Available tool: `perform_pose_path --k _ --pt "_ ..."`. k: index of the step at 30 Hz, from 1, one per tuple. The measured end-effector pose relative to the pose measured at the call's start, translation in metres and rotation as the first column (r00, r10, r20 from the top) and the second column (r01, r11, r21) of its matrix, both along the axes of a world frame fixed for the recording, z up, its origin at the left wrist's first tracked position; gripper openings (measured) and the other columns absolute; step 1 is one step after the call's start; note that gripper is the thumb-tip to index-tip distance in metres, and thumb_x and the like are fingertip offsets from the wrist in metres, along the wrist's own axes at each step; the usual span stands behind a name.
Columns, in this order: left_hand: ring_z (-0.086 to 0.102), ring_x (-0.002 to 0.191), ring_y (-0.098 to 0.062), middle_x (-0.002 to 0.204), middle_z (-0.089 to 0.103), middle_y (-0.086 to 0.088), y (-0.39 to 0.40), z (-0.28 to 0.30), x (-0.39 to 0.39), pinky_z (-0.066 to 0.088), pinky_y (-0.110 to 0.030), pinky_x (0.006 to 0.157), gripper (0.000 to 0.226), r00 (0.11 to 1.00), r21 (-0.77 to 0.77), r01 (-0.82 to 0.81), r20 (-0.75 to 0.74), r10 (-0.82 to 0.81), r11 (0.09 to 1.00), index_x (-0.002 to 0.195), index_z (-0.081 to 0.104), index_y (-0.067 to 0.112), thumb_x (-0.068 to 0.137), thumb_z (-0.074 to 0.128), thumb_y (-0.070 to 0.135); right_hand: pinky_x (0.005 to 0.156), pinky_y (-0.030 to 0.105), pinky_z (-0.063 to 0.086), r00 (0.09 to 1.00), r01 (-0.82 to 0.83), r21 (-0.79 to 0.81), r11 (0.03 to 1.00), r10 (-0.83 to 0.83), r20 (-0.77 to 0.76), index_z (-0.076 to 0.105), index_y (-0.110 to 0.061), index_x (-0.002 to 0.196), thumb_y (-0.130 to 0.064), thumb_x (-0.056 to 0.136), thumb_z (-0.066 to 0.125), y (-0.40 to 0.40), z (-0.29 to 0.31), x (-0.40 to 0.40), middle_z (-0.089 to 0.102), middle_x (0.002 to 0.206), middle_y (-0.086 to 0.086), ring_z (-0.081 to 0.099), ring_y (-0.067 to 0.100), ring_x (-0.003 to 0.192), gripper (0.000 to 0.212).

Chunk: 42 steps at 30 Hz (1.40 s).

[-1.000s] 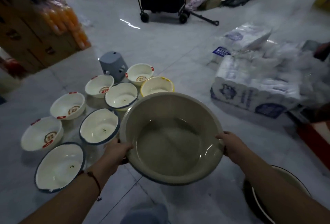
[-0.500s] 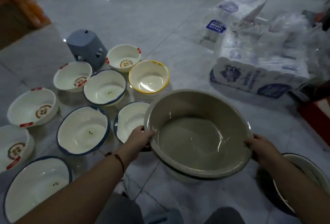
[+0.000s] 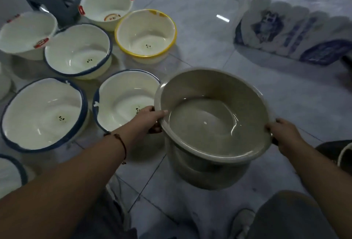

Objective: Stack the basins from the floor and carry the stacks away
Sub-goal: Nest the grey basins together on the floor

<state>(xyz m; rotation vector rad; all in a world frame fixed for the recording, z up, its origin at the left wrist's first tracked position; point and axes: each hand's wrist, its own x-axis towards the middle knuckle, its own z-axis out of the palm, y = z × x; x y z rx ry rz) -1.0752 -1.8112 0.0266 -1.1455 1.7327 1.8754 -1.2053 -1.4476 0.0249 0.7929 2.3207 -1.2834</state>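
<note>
Beside white basins, hands grip grey basin

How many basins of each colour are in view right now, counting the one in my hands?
Blue-rimmed basins: 4
Red-tabbed basins: 2
Yellow-rimmed basin: 1
Grey basins: 2, the top grey basin gripped by the left hand and right hand, over the lower grey basin
Edge-cut basins, colour unclear: 2
Total: 11
</note>
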Motion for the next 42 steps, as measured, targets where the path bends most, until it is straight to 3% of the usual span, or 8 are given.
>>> perform_pose_path --k 5,10,17,20,25,31,36,42 --pt "0.063 0.071 -0.019 0.088 0.066 -0.01 0.022 -0.039 -0.016 0.054 -0.026 0.054 0.03 0.985 -0.041 0.116 -0.123 -0.12 0.992 0.113 0.061 0.003 0.093 0.066 0.025 0.069 0.037 0.044 0.989 0.089 0.02 0.996 -0.086 -0.124 0.062 -0.003 0.092 0.001 0.081 0.053 0.021 -0.037 -0.002 0.055 0.077 0.013 0.053 0.027 0.074 0.015" --pt "0.059 0.071 -0.023 0.091 0.063 -0.014 0.026 -0.048 0.005 0.05 -0.032 0.065 0.013 0.986 -0.064 0.045 -0.16 -0.055 0.997 0.096 0.061 0.008 0.093 0.064 0.02 0.075 0.042 0.053 0.972 0.009 -0.033 0.999 -0.017 -0.235 0.064 -0.004 0.098 -0.001 0.081 0.056 0.024 -0.04 0.026 0.062 0.096 0.018 0.06 0.033 0.086 0.019" --pt "0.061 0.07 -0.02 0.086 0.065 -0.008 0.037 -0.049 0.051 0.052 -0.031 0.064 0.014 0.984 -0.064 0.06 -0.167 -0.07 0.996 0.102 0.061 0.01 0.094 0.063 0.022 0.064 0.031 0.053 0.98 0.014 -0.096 0.995 -0.033 -0.195 0.062 -0.007 0.1 0.004 0.082 0.054 0.044 -0.032 0.095 0.063 0.098 0.017 0.061 0.031 0.082 0.023" --pt "0.061 0.08 -0.026 0.098 0.06 -0.015 0.03 -0.055 0.066 0.055 -0.034 0.065 0.023 0.981 -0.105 0.092 -0.164 -0.108 0.99 0.11 0.06 0.007 0.093 0.064 0.022 0.055 0.026 0.045 0.99 0.064 -0.153 0.986 -0.082 -0.113 0.06 -0.009 0.086 0.007 0.085 0.052 0.043 -0.044 0.119 0.059 0.087 0.013 0.056 0.023 0.07 0.018" --pt "0.059 0.078 -0.025 0.097 0.055 -0.013 0.025 -0.065 0.078 0.054 -0.034 0.061 0.012 0.99 -0.1 0.083 -0.11 -0.094 0.992 0.102 0.059 0.01 0.092 0.061 0.017 0.054 0.027 0.044 0.993 0.106 -0.203 0.974 -0.116 -0.037 0.061 -0.009 0.101 0.008 0.086 0.052 0.039 -0.068 0.134 0.059 0.084 0.011 0.056 0.022 0.069 0.025" --pt "0.069 0.087 -0.028 0.102 0.071 -0.013 0.027 -0.093 0.09 0.053 -0.035 0.074 0.024 0.954 -0.264 0.294 0.016 -0.301 0.919 0.107 0.064 0.01 0.093 0.065 0.029 0.058 0.028 0.047 0.994 0.082 -0.171 0.982 -0.092 -0.054 0.063 -0.008 0.102 0.009 0.084 0.051 0.04 -0.094 0.129 0.062 0.094 0.015 0.058 0.028 0.08 0.028" --pt "0.065 0.095 -0.026 0.111 0.066 -0.008 0.037 -0.119 0.081 0.054 -0.034 0.073 0.031 0.916 -0.31 0.397 0.071 -0.396 0.864 0.116 0.06 0.017 0.093 0.062 0.038 0.085 0.054 0.057 0.995 0.076 -0.068 0.995 -0.081 -0.065 0.064 -0.014 0.091 0.001 0.075 0.053 0.055 -0.137 0.118 0.067 0.1 0.015 0.064 0.036 0.092 0.025" --pt "0.061 0.09 -0.027 0.109 0.062 -0.01 0.05 -0.15 0.057 0.052 -0.033 0.065 0.035 0.902 -0.402 0.43 0.148 -0.406 0.808 0.123 0.056 0.015 0.096 0.056 0.038 0.082 0.055 0.058 0.994 0.1 -0.017 0.995 -0.101 -0.043 0.063 -0.019 0.102 -0.011 0.067 0.051 0.06 -0.185 0.105 0.067 0.102 0.011 0.064 0.036 0.093 0.039"
